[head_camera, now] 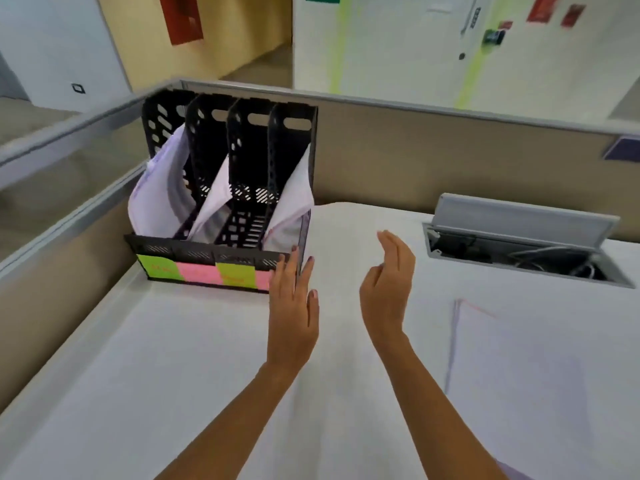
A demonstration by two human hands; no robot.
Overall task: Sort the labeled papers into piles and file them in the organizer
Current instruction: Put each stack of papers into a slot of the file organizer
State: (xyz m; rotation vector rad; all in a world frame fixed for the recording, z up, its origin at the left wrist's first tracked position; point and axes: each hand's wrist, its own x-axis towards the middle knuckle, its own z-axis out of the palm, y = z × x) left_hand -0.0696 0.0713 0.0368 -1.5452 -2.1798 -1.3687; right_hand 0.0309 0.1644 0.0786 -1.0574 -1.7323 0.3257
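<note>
1. A black file organizer [221, 188] stands at the back left corner of the white desk [138, 375], against the low partition [415, 147].
2. Papers [159, 195] lean in its leftmost slot, curling over toward the left; a second sheaf [216, 199] leans in the next slot, the third slot looks bare, and more sheets [294, 206] fill the rightmost slot.
3. Sticky notes [204, 273] in green and pink run side by side along the organizer's front lip; their writing is too blurred to read.
4. The left hand [294, 310] is flat with fingers straight and spread, holding nothing, its fingertips at the organizer's front right corner.
5. The right hand [389, 289] hovers just beside it, palm turned inward, fingers loosely curved and empty.
6. A faint sheet of paper [512, 375] lies flat on the desk to the right.
7. Behind it, an open cable hatch [526, 244] shows cords inside.
</note>
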